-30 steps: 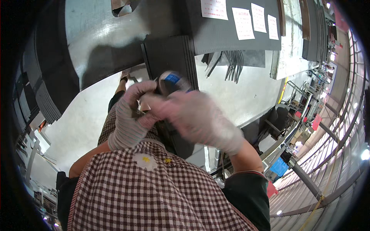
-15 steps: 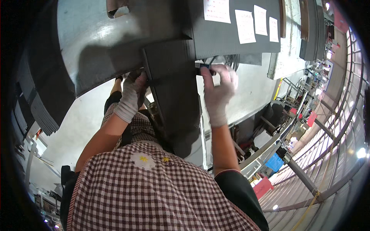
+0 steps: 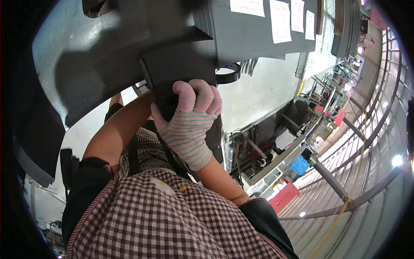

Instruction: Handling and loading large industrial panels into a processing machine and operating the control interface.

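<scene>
My right hand [image 3: 189, 116], in a striped knit glove, is over a long black panel [image 3: 181, 60] in front of my body. Its fingers are bent and a little apart, with the thumb held away from them, and nothing shows in its grip. My left forearm [image 3: 120, 125] reaches under the panel's left side, which hides that hand. A loop of black band [image 3: 228, 77] sticks out past the panel's right edge.
Dark corrugated sheets [image 3: 254, 36] with white paper labels [image 3: 280, 21] lie ahead on the right. A dark, shiny sheet surface [image 3: 86, 69] spreads to the left, above stacked black sheets [image 3: 36, 142]. Metal frames [image 3: 276, 159] stand at the right.
My right hand has moved left from beside the panel's edge to over its middle. My left hand has gone out of sight under the panel. The black loop now shows at the right edge.
</scene>
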A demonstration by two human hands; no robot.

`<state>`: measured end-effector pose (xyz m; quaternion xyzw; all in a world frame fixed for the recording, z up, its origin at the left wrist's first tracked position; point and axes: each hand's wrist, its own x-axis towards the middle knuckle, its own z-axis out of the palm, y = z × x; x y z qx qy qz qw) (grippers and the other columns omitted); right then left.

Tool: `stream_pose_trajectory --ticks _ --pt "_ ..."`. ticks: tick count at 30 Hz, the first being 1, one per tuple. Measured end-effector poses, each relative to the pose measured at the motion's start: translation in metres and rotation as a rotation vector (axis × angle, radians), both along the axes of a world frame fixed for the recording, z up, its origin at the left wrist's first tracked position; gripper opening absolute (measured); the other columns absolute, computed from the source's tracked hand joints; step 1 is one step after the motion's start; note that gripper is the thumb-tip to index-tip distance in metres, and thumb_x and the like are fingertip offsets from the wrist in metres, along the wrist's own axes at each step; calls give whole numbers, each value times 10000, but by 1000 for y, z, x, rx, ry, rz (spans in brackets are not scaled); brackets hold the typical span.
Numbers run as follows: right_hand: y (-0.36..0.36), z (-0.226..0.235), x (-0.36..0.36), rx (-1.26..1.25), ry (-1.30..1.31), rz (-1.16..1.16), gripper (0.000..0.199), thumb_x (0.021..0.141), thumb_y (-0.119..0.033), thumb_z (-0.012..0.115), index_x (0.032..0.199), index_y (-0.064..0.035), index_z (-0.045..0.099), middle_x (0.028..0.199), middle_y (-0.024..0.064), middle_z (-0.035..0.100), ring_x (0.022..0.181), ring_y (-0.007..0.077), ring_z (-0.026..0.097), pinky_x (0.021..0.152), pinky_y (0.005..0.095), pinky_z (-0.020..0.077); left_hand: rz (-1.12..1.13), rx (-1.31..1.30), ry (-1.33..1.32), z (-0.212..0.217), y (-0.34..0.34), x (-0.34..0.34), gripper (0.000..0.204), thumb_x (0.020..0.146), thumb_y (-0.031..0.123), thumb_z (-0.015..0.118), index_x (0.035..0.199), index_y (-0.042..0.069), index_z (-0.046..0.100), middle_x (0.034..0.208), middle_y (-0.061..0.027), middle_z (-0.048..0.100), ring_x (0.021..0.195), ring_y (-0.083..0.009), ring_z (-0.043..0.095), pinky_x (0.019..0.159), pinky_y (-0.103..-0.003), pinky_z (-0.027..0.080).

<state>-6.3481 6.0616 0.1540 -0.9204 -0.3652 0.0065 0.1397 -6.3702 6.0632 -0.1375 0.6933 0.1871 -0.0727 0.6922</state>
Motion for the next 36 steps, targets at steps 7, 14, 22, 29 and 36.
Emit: stream_pose_trajectory --ticks 7,14,22,29,36 --pt "7 1 -10 5 2 4 641 608 -245 807 1144 -132 474 1142 126 433 1075 357 399 909 506 334 193 274 190 -37 47 -60 328 865 174 646 1148 16 604 1029 -173 671 920 -318 639 815 -418 503" --pt "-27 -3 -5 29 15 -57 598 621 -235 778 1144 -160 498 1179 103 435 1163 340 373 985 514 279 786 -390 -326 231 56 -108 270 825 -5 680 1090 -38 638 1023 -93 678 969 -170 635 883 -284 504" --pt "-49 72 57 438 238 282 577 669 -281 808 1152 -100 549 1036 127 641 943 349 612 823 439 477 121 1087 -488 302 101 -23 292 700 237 691 957 108 645 1026 -53 634 965 -267 595 932 -416 470" --pt "-51 88 118 -114 378 528 224 865 -276 626 993 -98 669 847 119 690 749 314 663 668 424 535 15 823 -587 267 101 -10 541 669 245 745 1188 158 620 1034 -12 635 1063 -219 568 1027 -415 434" --pt "-90 -51 147 -568 276 195 154 850 -253 652 937 -140 708 790 107 685 728 328 660 657 413 521 -3 877 -614 267 94 -2 363 641 227 775 996 191 707 1029 38 630 1071 -180 557 1026 -414 435"
